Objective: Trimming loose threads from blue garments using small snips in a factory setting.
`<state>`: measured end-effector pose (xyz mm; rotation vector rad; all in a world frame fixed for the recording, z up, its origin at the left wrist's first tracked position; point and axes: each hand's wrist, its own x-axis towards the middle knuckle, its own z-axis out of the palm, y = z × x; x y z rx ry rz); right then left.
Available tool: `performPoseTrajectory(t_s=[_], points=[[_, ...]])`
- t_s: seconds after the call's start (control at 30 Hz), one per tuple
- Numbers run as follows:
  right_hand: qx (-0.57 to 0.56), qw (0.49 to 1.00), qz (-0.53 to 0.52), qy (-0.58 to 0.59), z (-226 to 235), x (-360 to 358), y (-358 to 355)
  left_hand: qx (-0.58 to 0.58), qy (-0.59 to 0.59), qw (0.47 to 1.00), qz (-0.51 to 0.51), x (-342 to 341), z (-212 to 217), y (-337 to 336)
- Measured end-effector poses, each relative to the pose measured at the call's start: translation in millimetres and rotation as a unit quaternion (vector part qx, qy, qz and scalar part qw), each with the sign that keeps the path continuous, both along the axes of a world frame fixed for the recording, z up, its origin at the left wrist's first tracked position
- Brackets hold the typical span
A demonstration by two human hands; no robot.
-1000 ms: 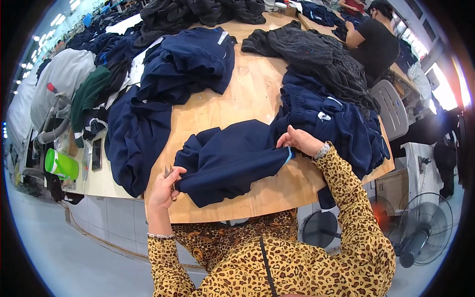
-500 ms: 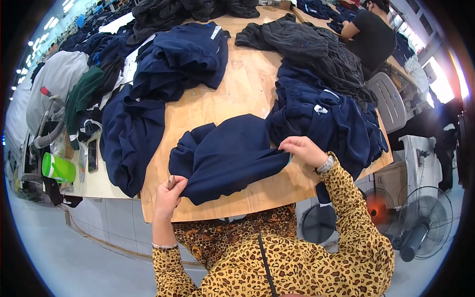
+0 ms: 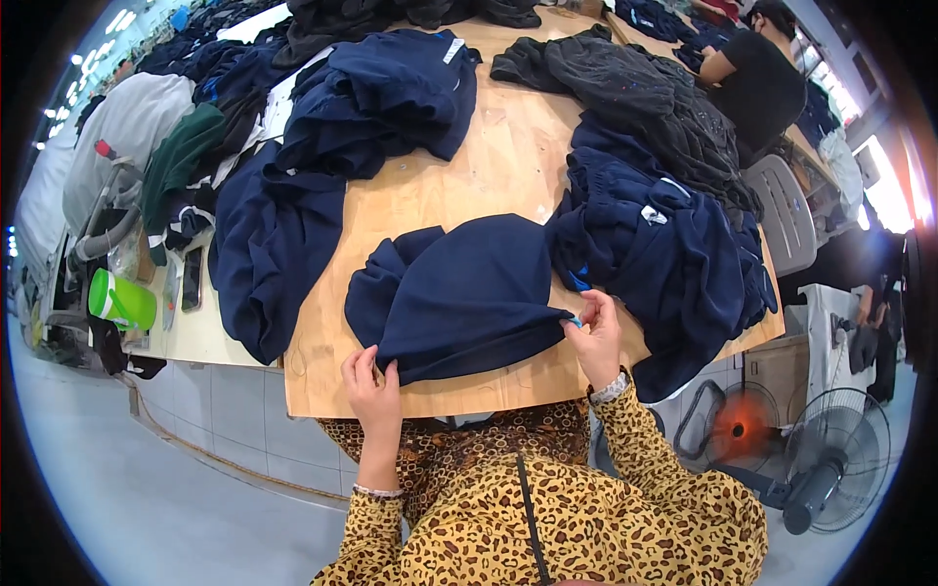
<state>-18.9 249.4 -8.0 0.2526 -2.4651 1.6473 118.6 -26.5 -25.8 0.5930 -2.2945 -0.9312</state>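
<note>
From the head view, I see the right hand (image 3: 598,337) has come nearer the front edge of the table (image 3: 508,127), leaving the navy garment (image 3: 479,283) at six o'clock on it, spread for handling, I judge. Right pinches its four-o'clock corner; the left hand (image 3: 373,391) touches seven o'clock, thumb slightly parted, grip unclear.

The navy garment (image 3: 469,293) is matt, smooth-looking cloth. The desk (image 3: 498,161) is smooth wood with a soft sheen. The charcoal garment (image 3: 625,88) is crinkled, speckled cloth; the green container (image 3: 119,299) looks like smooth plastic.
</note>
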Motion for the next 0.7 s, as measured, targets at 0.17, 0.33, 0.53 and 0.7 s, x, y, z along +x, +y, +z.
performPoseTrajectory(t_s=[0.17, 0.33, 0.53, 0.7], points=[[0.061, 0.998, -0.014, -0.015, -13, 5, 11, 0.069, 0.044, 0.993, 0.086, 3, -8, -7], [0.12, 0.938, -0.184, 0.267, 3, 8, 19, -0.053, 0.135, 0.983, 0.107, 9, -15, -24], [0.154, 0.898, -0.215, 0.351, 0, 7, 27, -0.139, 0.116, 0.979, 0.088, 8, -18, -32], [0.088, 0.93, -0.206, 0.29, -18, 7, 41, 0.282, 0.09, 0.955, 0.016, 11, 11, -10]])
